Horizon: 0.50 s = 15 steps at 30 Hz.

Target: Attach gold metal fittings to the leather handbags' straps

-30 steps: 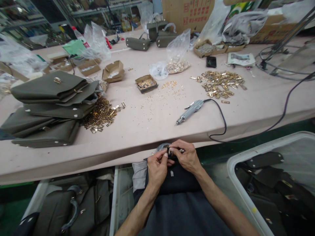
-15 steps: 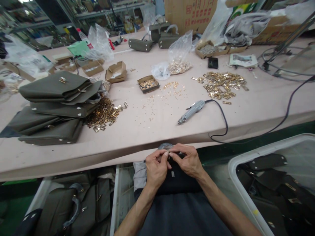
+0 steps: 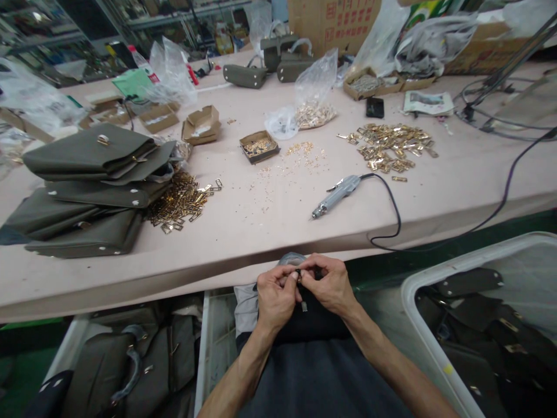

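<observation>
A small dark piece (image 3: 299,274), largely covered by fingers, is located over the person's lap, just off the front edge of the table (image 3: 235,241). The left hand (image 3: 276,295) pinches it between thumb and forefinger; the right hand (image 3: 329,283) pinches it from the other side, the fingertips of both hands almost meeting. Exact form of the piece: cannot be determined. A pale plastic-wrapped loop (image 3: 292,257) is noted just beyond the fingers. On the table, ahead and to the right, a grey power screwdriver (image 3: 337,196) lies on its side, cord attached. Farther back are a shallow cardboard box (image 3: 260,153) of small gold-coloured parts, with more scattered beside it, and, to its right, a heap of gold-coloured plates (image 3: 394,145). At left, a stack of olive bags (image 3: 89,186) adjoins a pile of gold-coloured frames (image 3: 179,202). Below table level, a white bin (image 3: 409,299) at right contains further dark bags.
</observation>
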{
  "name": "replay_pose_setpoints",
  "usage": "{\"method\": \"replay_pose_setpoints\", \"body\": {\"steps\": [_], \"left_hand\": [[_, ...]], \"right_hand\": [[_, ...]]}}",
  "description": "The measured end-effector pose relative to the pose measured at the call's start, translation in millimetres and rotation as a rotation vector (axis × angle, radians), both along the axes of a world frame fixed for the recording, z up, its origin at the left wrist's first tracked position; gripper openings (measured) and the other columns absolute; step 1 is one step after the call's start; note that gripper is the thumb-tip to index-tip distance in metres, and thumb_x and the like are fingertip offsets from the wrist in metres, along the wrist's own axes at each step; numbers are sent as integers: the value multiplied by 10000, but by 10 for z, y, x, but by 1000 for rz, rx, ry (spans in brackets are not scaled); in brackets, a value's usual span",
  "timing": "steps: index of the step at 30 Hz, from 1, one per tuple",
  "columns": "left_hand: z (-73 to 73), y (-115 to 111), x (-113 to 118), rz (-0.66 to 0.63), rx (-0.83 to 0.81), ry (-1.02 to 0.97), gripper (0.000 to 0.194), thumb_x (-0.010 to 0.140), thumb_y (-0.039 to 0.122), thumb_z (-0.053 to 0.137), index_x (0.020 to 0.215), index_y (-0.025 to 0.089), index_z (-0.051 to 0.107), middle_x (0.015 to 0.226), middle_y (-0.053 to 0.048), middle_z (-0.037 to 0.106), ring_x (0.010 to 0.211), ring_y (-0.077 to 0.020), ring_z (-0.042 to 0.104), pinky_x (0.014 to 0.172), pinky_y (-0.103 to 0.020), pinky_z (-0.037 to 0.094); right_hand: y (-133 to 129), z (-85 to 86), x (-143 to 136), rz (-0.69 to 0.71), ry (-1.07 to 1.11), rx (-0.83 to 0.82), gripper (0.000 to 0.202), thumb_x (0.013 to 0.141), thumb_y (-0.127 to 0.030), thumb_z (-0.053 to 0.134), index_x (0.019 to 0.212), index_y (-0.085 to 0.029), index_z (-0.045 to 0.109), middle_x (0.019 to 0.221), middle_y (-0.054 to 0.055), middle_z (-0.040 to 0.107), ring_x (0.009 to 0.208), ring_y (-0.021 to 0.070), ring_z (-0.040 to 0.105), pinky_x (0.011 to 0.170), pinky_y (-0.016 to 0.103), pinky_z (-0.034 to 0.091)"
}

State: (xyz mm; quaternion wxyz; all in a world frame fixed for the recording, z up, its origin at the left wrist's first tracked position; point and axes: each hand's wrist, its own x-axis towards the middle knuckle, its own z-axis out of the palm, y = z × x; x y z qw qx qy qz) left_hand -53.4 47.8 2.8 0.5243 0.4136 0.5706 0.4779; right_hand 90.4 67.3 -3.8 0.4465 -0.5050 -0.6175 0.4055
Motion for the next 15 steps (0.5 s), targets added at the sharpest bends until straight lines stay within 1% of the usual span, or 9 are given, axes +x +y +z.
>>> {"method": "replay_pose_setpoints", "body": {"steps": [2,5,10,13,15], "left_hand": [[11,18,1,20,-16,-21,179,809,295,710,842,120,733,455,2,596,327,-102,485,352,-173,365],[23,44,-8,27,-32,-22,168,782,291,713,785,122,705,449,5,586,315,-106,488,340,-172,349],[34,64,-55,-66,-33,29,182,835,311,674,800,133,688,426,1,582,319,-111,501,361,-167,339],[36,61,-67,-84,-29,47,171,854,303,648,797,143,667,424,7,578,315,-107,494,361,-164,329],[27,61,-63,-86,-29,55,171,856,300,639,782,147,656,420,13,566,310,-106,487,355,-163,321]], "right_hand": [[11,1,7,11,-19,-12,89,808,-175,669,835,-199,750,649,-11,591,573,125,511,532,249,393],[38,21,39,54,-40,-13,90,828,-188,676,852,-201,761,685,10,635,616,145,558,571,262,427],[64,12,92,84,12,-105,86,837,-205,687,868,-204,767,782,26,697,695,163,622,609,260,469],[68,-31,95,95,49,-178,75,834,-224,704,872,-190,759,777,27,704,686,160,627,613,256,484],[77,-52,88,100,60,-220,71,823,-236,722,857,-179,748,745,24,699,647,151,613,586,247,479]]}}
